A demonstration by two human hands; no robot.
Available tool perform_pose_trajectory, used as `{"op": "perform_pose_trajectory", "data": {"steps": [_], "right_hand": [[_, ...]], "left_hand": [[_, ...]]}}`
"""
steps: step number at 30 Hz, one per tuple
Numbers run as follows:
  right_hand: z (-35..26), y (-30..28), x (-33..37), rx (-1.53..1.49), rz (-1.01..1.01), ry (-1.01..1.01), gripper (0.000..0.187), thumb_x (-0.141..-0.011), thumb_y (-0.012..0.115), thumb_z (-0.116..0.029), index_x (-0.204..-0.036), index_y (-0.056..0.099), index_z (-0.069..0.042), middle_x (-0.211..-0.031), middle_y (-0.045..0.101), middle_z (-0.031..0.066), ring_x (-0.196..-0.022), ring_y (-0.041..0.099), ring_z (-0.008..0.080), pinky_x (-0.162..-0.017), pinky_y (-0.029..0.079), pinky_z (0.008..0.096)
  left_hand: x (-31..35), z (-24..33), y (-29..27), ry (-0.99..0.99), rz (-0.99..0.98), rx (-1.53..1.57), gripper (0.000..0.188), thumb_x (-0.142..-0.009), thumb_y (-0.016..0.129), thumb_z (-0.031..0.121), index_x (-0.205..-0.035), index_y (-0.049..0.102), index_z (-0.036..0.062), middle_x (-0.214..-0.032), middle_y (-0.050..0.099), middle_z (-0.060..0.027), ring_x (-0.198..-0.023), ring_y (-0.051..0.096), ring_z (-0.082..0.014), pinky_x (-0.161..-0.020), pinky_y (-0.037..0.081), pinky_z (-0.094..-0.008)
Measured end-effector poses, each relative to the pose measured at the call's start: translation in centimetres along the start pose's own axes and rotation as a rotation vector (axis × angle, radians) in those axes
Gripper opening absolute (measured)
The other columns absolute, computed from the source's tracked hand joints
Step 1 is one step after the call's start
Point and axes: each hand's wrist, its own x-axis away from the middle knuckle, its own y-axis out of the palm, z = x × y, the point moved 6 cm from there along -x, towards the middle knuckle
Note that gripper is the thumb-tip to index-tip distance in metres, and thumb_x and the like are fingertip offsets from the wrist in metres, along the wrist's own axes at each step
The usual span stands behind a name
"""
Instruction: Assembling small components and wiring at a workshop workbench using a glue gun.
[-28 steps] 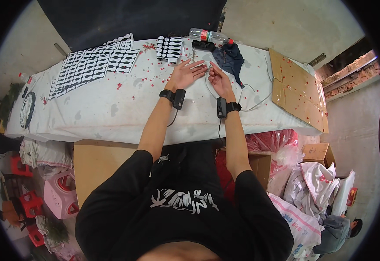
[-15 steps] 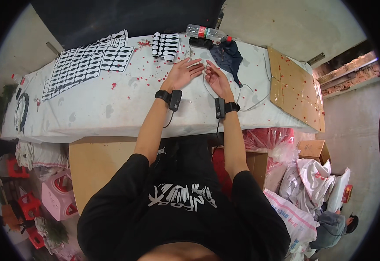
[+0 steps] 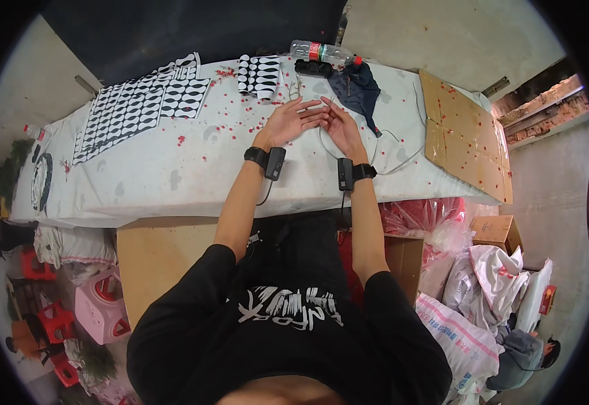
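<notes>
Over the middle of the white-covered table (image 3: pixel 136 196), my two hands meet at the fingers. My left hand (image 3: pixel 288 123) is open, palm turned up, its fingers stretched toward the right. Against those fingertips lie the fingers of my right hand (image 3: pixel 344 130), loosely extended and slightly bent. I see nothing held in either hand, though the overlapping fingertips hide part of the space between them. A thin pale cord (image 3: pixel 402 162) curves over the cloth beside my right hand. Just beyond the hands is a thin twig (image 3: pixel 297 86). Small red berries are scattered around.
Black-and-white patterned sheets (image 3: pixel 122 115) lie at left, a folded patterned piece (image 3: pixel 258 75) at the back. A plastic bottle (image 3: pixel 321 51), black case (image 3: pixel 313 67) and dark cloth (image 3: pixel 355 91) lie beyond my right hand. Cardboard (image 3: pixel 466 135) covers the right end. Sacks (image 3: pixel 460 337) stand below.
My right hand has come leftward against my left hand's fingers, closing the gap between them. The whole view has shifted slightly; the table things lie as before.
</notes>
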Motion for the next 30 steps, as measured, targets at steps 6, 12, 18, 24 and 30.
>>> {"op": "perform_pose_trajectory", "data": {"steps": [6,12,18,24,30], "right_hand": [[-0.3,0.9,0.5,0.045,0.024,-0.025,0.036,-0.100,0.050,-0.017,-0.133,0.050,-0.001,-0.087,0.060,0.0016,-0.074,0.053,0.0094,-0.071,0.046,0.0248],[-0.6,1.5,0.4,0.080,0.019,-0.030,0.038,-0.100,0.052,-0.018,-0.133,0.051,0.001,-0.075,0.054,-0.0005,-0.060,0.041,0.0058,-0.059,0.037,0.0220],[-0.6,2.0,0.8,0.119,0.028,-0.025,0.039,-0.100,0.053,-0.019,-0.133,0.051,0.002,-0.070,0.052,-0.0019,-0.055,0.037,0.0038,-0.055,0.034,0.0212],[-0.5,1.7,0.5,0.157,0.028,-0.007,0.037,-0.099,0.054,-0.019,-0.128,0.055,0.003,-0.071,0.055,-0.0016,-0.051,0.034,0.0029,-0.054,0.033,0.0211],[-0.2,1.6,1.0,0.201,0.001,0.053,0.033,-0.098,0.055,-0.019,-0.122,0.060,0.003,-0.072,0.058,-0.0009,-0.050,0.034,0.0025,-0.054,0.034,0.0208]], "left_hand": [[0.0,-0.2,-0.3,0.017,0.033,-0.054,0.057,-0.101,0.044,0.033,-0.137,0.039,-0.0107,-0.134,0.049,-0.0257,-0.124,0.051,-0.0325,-0.110,0.039,-0.0382],[-0.1,0.2,-0.5,0.027,0.033,-0.093,0.054,-0.101,0.045,0.030,-0.139,0.040,-0.0072,-0.132,0.051,-0.0225,-0.120,0.053,-0.0287,-0.107,0.040,-0.0359],[0.5,0.2,-0.6,0.058,-0.033,-0.132,0.049,-0.100,0.047,0.026,-0.142,0.040,-0.0001,-0.123,0.058,-0.0169,-0.112,0.057,-0.0230,-0.102,0.043,-0.0322],[-0.1,0.2,-1.0,0.007,-0.005,-0.222,0.048,-0.099,0.050,0.022,-0.143,0.042,0.0050,-0.114,0.063,-0.0090,-0.104,0.058,-0.0153,-0.093,0.045,-0.0270],[0.0,-0.2,-0.6,0.014,-0.034,-0.362,0.048,-0.097,0.056,0.014,-0.142,0.044,0.0056,-0.113,0.063,-0.0068,-0.102,0.058,-0.0128,-0.093,0.045,-0.0268]]}}
